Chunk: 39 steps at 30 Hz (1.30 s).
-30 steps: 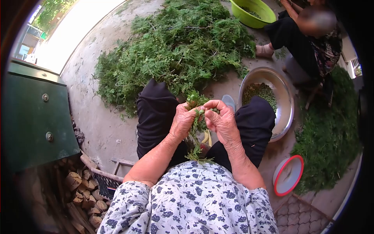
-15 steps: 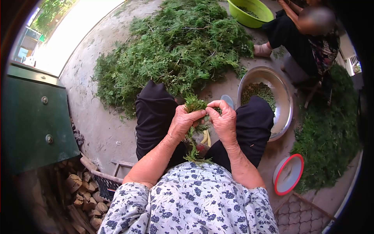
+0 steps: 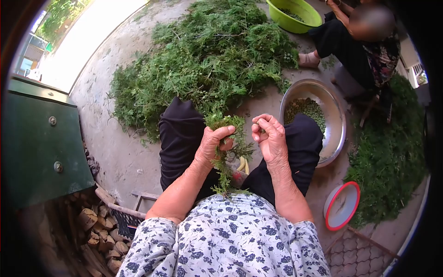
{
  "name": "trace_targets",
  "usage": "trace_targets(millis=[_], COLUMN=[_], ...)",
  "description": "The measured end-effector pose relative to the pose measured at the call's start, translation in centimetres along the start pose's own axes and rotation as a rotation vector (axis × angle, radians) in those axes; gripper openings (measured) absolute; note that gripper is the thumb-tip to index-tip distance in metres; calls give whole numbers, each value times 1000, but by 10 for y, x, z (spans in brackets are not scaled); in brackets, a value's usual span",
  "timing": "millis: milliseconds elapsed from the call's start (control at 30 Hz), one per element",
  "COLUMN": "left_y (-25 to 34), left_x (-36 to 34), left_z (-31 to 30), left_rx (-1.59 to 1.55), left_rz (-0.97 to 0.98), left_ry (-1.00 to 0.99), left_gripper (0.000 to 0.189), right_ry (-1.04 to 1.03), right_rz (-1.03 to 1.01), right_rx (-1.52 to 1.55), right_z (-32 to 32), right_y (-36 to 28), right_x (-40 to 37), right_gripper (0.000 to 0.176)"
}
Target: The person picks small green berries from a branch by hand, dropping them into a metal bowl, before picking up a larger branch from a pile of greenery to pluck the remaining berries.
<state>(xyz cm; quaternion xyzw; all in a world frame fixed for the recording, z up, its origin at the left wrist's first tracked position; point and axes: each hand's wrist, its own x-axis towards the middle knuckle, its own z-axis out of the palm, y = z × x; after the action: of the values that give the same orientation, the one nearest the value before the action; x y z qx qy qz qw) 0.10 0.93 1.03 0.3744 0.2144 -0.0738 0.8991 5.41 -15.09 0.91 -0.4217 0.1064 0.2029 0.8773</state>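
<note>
My left hand [image 3: 213, 144] is closed around a green conifer sprig [image 3: 224, 171], whose leafy end rises above the thumb and whose tail hangs down to my shirt. Apart from the sprig, to its right, is my right hand [image 3: 271, 138], fingers curled in toward the palm. Whatever those fingers hold is too small to make out. Beside my right knee stands a wide metal basin [image 3: 339, 134] with many small round green cones [image 3: 310, 111] inside it.
A large heap of conifer branches [image 3: 207, 60] covers the ground ahead. A green tub [image 3: 295, 23] and a seated person [image 3: 355, 55] are at the upper right. More cut greenery [image 3: 383, 175], a red-rimmed bowl [image 3: 341, 205] and stacked firewood [image 3: 104, 231] lie around me.
My right hand has drawn away from the sprig, to the right and slightly up, with its fingers curled. My left hand keeps hold of the sprig and has shifted slightly left.
</note>
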Motion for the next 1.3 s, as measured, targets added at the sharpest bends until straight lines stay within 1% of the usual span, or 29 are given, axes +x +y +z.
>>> trace_targets(millis=[33,67,133,167,200,267,300,367,433,500,533,600,633,700,733,800,833,933,967,1100,1167,1200,1267,1300], left_y=[-2,-2,2,4,3,0,0,2,7,9,8,7,5,4,5,4,3,3,3,3,8,8,6,3], left_x=[0,0,-2,-3,-3,-2,-2,-2,-5,-6,-5,-4,-5,-3,-2,-2,-1,-2,-2,-2,-5,-4,-1,2], left_z=[-1,-2,3,5,4,1,2,8,10,11,11,9,6,2,1,0,1,3,3,3,8,8,8,6], left_rx=[-14,-28,12,50,52,47,47,221,229,236,198,159,127,95,63,32,2,-22,-19,20,109,108,141,140], left_rz=[-4,-9,-12,-16,-17,-36,-36,-4,-28,-50,-56,-60,-56,-54,-58,-61,-45,-36,-42,-64,-71,-70,-54,-54], left_ry=[-8,-16,-9,-2,-4,17,17,71,60,50,53,54,53,50,64,77,63,52,56,33,57,57,5,3], left_gripper=[11,11,11,10,10,12,12,15,15,16,16,16,17,18,18,18,17,17,16,14,14,14,14,14], right_ry=[-88,-90,-158,-185,-184,-273,-211,-188,-166,-94,-95,-128,-128,-206,-205,-180,-197,-243,-182,-233,-162,-162,-122,-121], right_rz=[85,85,158,163,161,156,157,146,135,100,98,247,246,229,230,226,188,147,150,125,165,165,191,189], right_rx=[38,39,20,-28,-27,-133,-190,-220,-250,-132,-132,131,132,218,218,9,-54,-91,-80,-100,-59,-60,53,52], right_z=[-3,-3,1,4,4,4,8,7,8,13,11,4,-2,-7,-4,5,5,14,22,10,10,10,10,12], right_y=[2,3,7,8,8,10,10,13,16,18,19,21,22,18,16,9,13,9,8,17,16,15,13,12], right_x=[0,-1,-3,-4,-4,-6,-7,-8,-10,-12,-11,-8,-4,0,-2,-7,-7,-14,-16,-10,-10,-10,-10,-11], right_gripper=[11,11,15,20,20,26,23,21,18,14,14,14,14,14,14,15,15,15,13,15,12,12,11,11])
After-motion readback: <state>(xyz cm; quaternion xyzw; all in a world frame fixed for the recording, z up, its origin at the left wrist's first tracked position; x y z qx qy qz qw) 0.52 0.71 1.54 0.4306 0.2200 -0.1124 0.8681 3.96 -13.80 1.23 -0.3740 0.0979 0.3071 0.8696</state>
